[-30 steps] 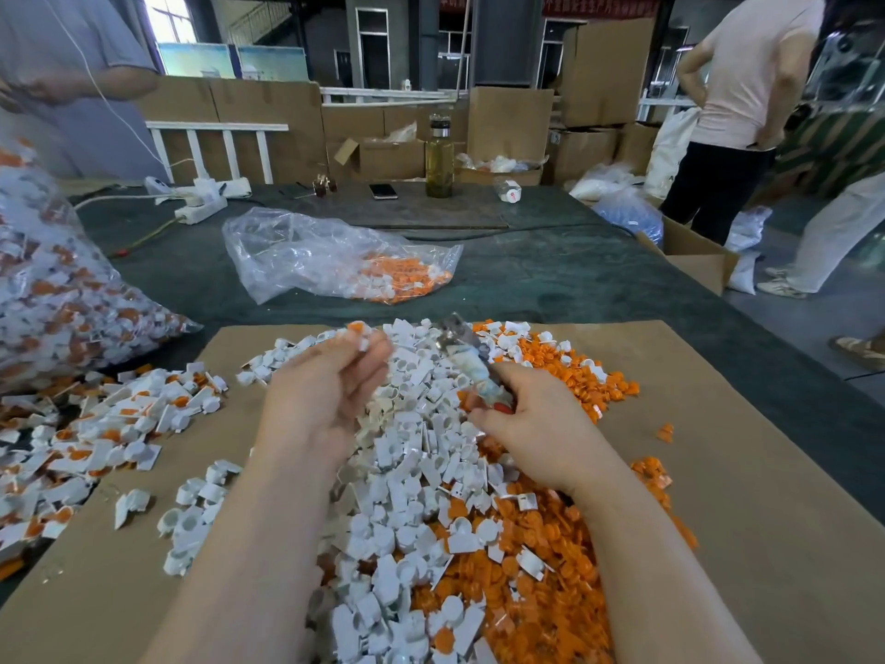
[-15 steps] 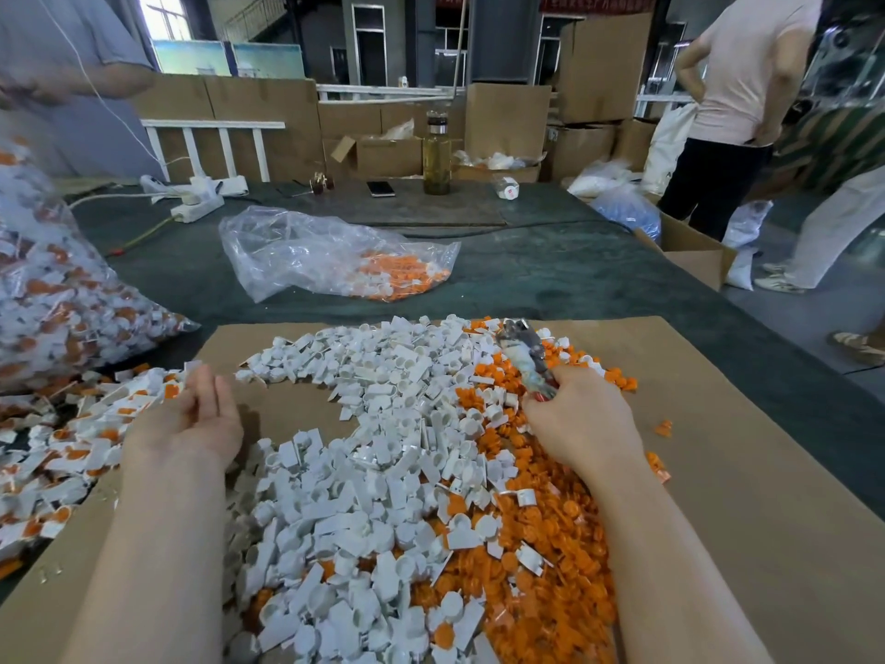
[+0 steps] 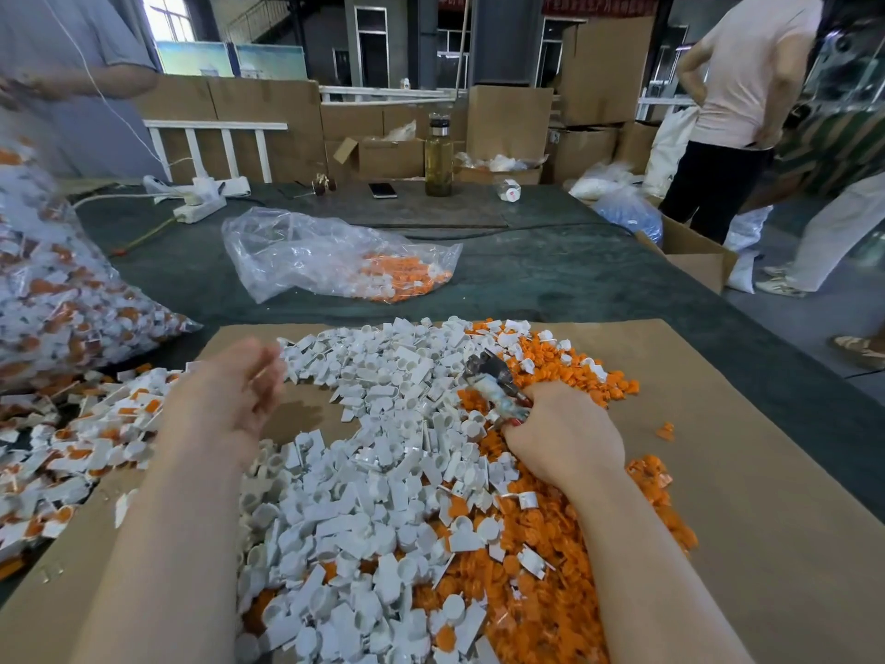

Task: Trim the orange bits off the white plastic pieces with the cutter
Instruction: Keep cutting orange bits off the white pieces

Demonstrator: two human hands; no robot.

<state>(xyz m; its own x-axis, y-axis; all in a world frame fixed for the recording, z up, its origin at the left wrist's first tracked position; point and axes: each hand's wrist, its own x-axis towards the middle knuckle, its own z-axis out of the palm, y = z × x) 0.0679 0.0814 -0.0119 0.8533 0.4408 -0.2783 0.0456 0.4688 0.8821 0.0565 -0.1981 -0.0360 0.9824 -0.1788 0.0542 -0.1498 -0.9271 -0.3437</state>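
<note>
Centrally, a heap of white plastic pieces covers a brown cardboard sheet laid on the dark green table. These pieces are small, pale and angular, many with a short round socket at one end. To the right of the heap, and partly under it, lies a spread of orange bits, small flat discs and chips. The right hand rests on the boundary between the two colours, its fingers curled round the handle of the cutter; the metal head of the tool points up and away from the wrist, over the white pieces. The left hand is held above a bare patch of cardboard at the left edge of the heap, palm turned inward and fingers loosely extended; whether a small piece sits against them cannot be told, as the fingertips are blurred. Left of the sheet, a second scatter of untrimmed pieces, white with orange attached, lies on the table. Above it, a large clear bag is filled with the same white-and-orange pieces. Farther back, a crumpled clear plastic bag lies open on its side and holds a small mass of orange bits with a few white ones at its right end.
</note>
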